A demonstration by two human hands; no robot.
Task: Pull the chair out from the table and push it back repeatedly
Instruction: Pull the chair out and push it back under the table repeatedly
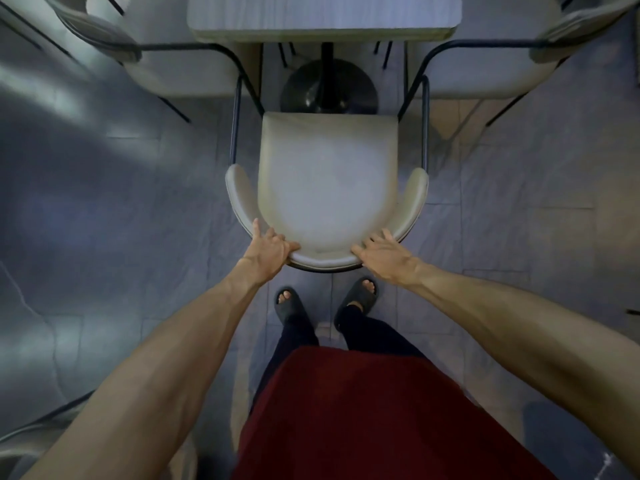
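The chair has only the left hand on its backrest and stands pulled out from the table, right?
No: in the head view the left hand and right hand are both on the backrest; the chair does stand pulled out from the table.

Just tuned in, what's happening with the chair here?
A person stands behind the chair, both hands on its backrest: the left hand grips the rim, the right hand lies on it, grip unclear. The chair stands pulled out, its seat clear of the table.
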